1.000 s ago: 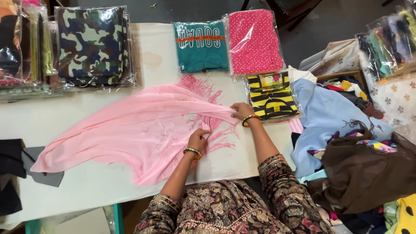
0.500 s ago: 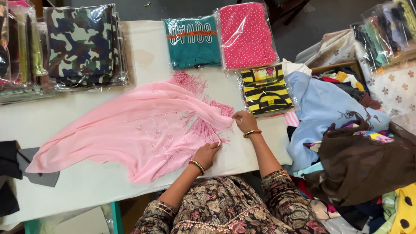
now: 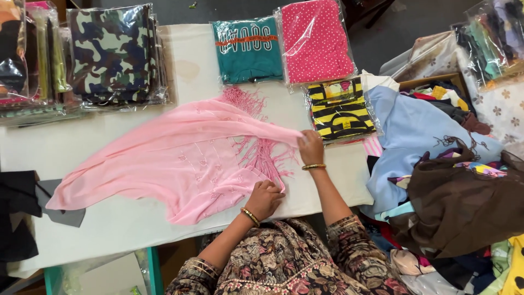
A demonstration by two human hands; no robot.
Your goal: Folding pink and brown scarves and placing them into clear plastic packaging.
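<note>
A: How much room is there around the pink scarf (image 3: pixel 174 161)?

B: It lies spread across the middle of the white table (image 3: pixel 109 229). Left of the scarf and just below it the tabletop is bare, right down to the table's near edge. Its lower right corner comes close to that near edge, where the person sits.

A: And the hands?

B: The left hand (image 3: pixel 266 198) is curled shut on the scarf's lower right corner, knuckles up, pinching the cloth against the table. The right hand (image 3: pixel 310 147) sits at the scarf's right tip, fingers closed on a gathered fold that stretches tight back toward the scarf's middle. Between the two hands the pink fringe (image 3: pixel 262 155) hangs loose over the table.

A: What crowds it?

B: Above the scarf, almost touching its upper fringe, lies a teal shirt packet (image 3: pixel 246 50), with a pink dotted packet (image 3: pixel 314 39) just beside that. Right of the scarf's tip, just beside the right hand, is a yellow and black striped packet (image 3: pixel 339 109). Up and left of the scarf stands a stack of camouflage packets (image 3: pixel 115 54). Far right of the scarf, past the table's edge, a heap of loose clothes (image 3: pixel 436 164) piles up, light blue and brown on top. At the scarf's left tip a dark cloth (image 3: pixel 22 207) lies, the tip just over it.
</note>
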